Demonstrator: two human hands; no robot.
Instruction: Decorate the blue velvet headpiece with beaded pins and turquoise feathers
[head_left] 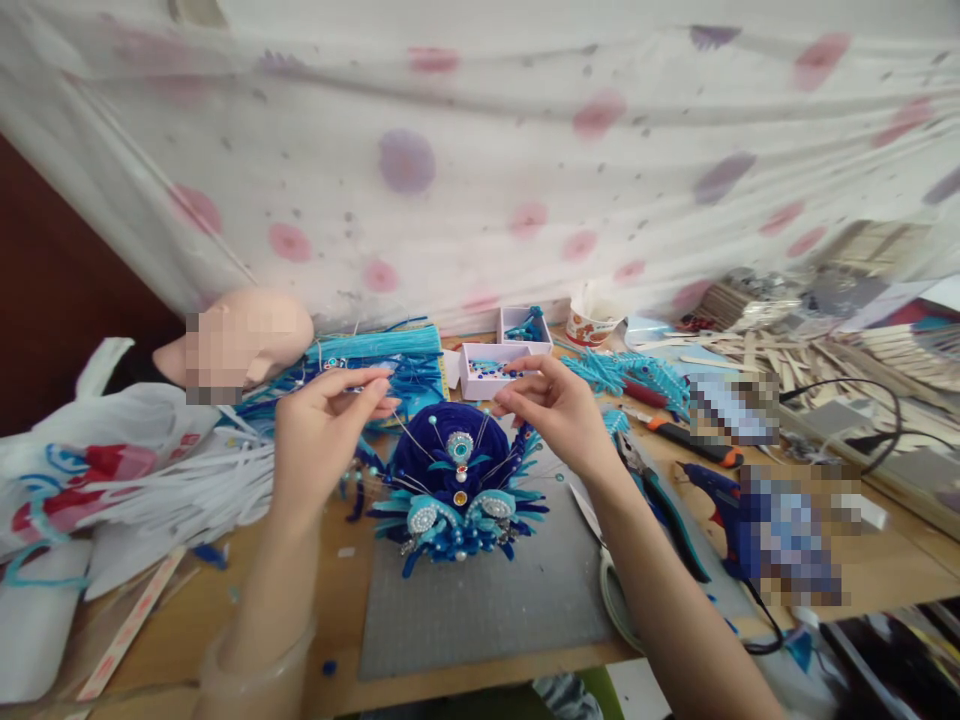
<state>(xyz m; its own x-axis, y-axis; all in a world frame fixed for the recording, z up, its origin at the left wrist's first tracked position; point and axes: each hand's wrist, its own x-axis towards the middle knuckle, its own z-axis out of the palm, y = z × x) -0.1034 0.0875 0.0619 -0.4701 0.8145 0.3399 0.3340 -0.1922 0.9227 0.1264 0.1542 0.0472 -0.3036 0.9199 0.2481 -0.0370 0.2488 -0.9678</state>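
A blue headpiece [461,490] stands upright on the grey cutting mat [480,625]. It has a dark blue velvety round back, turquoise petals, pearls and jewelled centres. Thin wires, some tipped with beads, fan out from both its sides. Above its left side, my left hand [334,425] is closed in a pinch on one of these thin wires. My right hand [551,410] pinches at the upper right, fingertips together by another fine wire; its far end is too small to make out.
Scissors [606,575], pliers [664,505], an orange-black cutter [694,440] and a blue glue gun [716,490] lie to the right. Behind are a white box of beads [480,385] and a paper cup [592,322]. A mannequin head [277,330] and plastic bag [172,420] lie left.
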